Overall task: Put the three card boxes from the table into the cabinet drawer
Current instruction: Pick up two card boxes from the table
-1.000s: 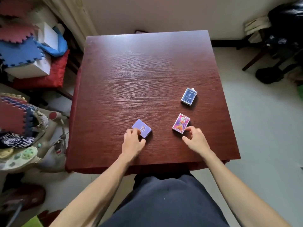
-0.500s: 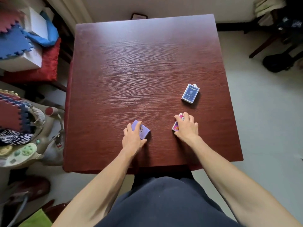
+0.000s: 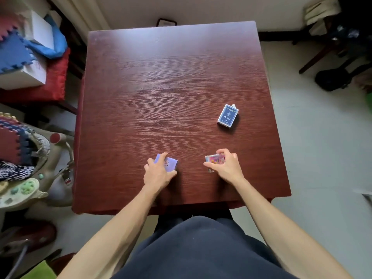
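Three card boxes are on the dark red wooden table (image 3: pixel 161 87). My left hand (image 3: pixel 158 174) is closed around the light purple box (image 3: pixel 171 163), fingers over its near and left sides. My right hand (image 3: pixel 226 166) grips the pink, colourful box (image 3: pixel 214 159), which is tilted up off the tabletop on one edge. The dark blue box (image 3: pixel 227 115) lies flat and alone farther back on the right, apart from both hands. No cabinet drawer is in view.
Foam mats, a white box and a red cushion (image 3: pixel 30 63) are piled left of the table. A baby walker (image 3: pixel 26 168) stands at the lower left. A chair and dark bags (image 3: pixel 338 63) stand at the upper right. Pale floor lies to the right.
My right hand has closed on the pink box and tipped it up off the table. My left hand has tightened its hold on the purple box.
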`<state>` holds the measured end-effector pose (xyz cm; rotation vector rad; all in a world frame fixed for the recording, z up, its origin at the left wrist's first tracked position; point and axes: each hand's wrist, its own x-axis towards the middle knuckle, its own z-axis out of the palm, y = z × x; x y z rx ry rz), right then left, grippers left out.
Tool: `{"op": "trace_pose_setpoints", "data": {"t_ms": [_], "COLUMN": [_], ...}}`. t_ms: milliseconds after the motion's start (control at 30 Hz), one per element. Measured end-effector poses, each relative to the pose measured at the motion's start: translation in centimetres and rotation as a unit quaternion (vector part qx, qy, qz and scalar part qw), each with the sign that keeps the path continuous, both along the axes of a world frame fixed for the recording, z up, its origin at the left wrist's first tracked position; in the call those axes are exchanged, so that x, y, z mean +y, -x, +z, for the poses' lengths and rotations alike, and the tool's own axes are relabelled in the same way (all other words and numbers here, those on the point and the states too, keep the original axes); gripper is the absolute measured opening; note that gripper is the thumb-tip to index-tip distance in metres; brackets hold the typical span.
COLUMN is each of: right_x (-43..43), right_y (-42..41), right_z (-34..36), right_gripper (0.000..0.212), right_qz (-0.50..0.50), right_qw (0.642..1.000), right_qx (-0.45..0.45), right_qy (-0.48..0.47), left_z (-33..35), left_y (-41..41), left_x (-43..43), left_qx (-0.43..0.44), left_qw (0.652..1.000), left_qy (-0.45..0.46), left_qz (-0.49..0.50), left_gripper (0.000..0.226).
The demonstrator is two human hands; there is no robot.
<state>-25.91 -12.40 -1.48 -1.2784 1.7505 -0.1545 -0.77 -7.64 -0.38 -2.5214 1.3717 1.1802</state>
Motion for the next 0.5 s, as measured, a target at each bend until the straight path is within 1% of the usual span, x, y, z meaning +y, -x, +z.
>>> {"op": "trace_pose_setpoints", "data": {"t_ms": [133,200,300,400,500], "right_x": [5.5,8.8,13.5,18.0,22.2], "right_y": [1.6,2.5,3.5,4.5,5.7], "right_z": [0.2,0.1,0.1,0.0,-0.2], "right_gripper": [0.070,0.064,0.057,0.043,0.033], "right_qz": [-0.093,-0.150,-0.241,-0.320,-0.406], "right_qw": [0.994,0.984,0.961,0.935,0.900], "right_qx": [-0.054,-0.085,-0.126,-0.140,-0.149], "right_qy": [-0.032,-0.046,-0.054,-0.061,-0.056], "left_z": [0.6,1.0,1.3,1.3,1.2], "left_y": [-1.2,-1.7,-1.9,-1.5,-0.1], "left_x": [3.9,6.4,9.8,12.4,12.9], "left_qx": [0.126,0.195,0.279,0.335,0.364], "left_qw": [0.990,0.977,0.950,0.931,0.922], "left_qy": [-0.005,-0.014,-0.055,-0.085,-0.109], "left_qz": [0.055,0.087,0.130,0.121,0.075], "left_gripper": [0.072,0.068,0.057,0.055,0.053]}}
